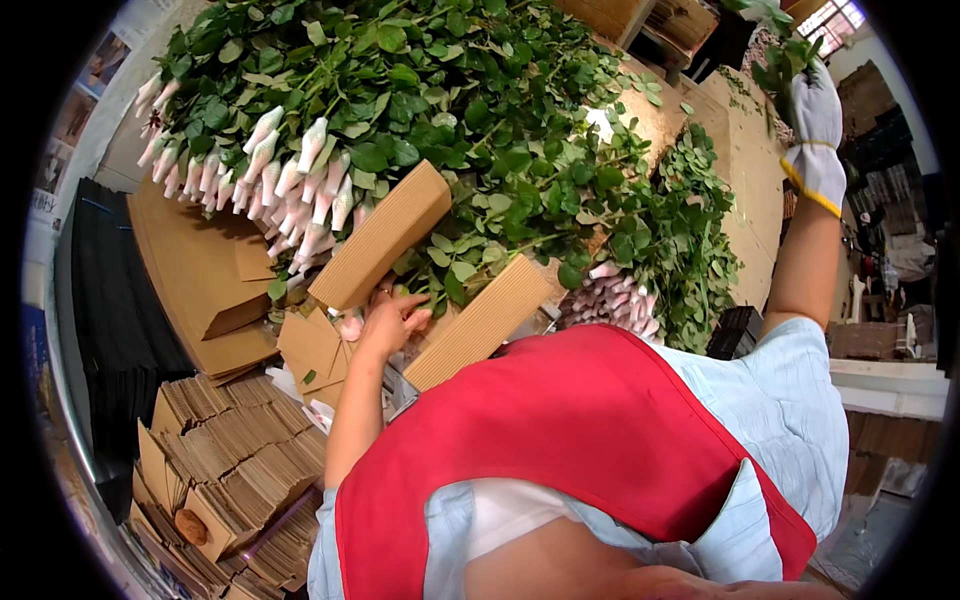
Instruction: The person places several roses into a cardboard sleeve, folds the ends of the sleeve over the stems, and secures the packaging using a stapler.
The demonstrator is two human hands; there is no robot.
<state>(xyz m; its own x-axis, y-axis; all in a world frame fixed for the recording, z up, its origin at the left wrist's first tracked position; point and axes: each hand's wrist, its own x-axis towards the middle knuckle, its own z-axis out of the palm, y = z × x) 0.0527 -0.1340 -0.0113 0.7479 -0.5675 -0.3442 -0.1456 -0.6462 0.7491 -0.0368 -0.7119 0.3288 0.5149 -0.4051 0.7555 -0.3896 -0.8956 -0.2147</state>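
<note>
My left hand [390,322], bare, reaches between two ribbed tan blocks, the left block [385,238] and the right block [482,322]. Its fingers are spread beside leafy stems, and a pale pink wrapped bud [350,327] lies next to its wrist. At the upper right, my right hand [816,108] wears a white glove with a yellow cuff. It is closed around a leafy rose stem [778,80], partly cut off by the dark rim. Beyond the blocks lies a large heap of roses [400,85], their buds in white-pink sleeves [290,185] pointing left and toward me.
More sleeved roses [620,300] lie to the right, close to my red apron [580,430]. Stacks of folded cardboard [240,450] stand at the lower left, beside bent cardboard sheets [190,270] and black sheets [120,310]. A wooden box [610,18] sits at the far edge.
</note>
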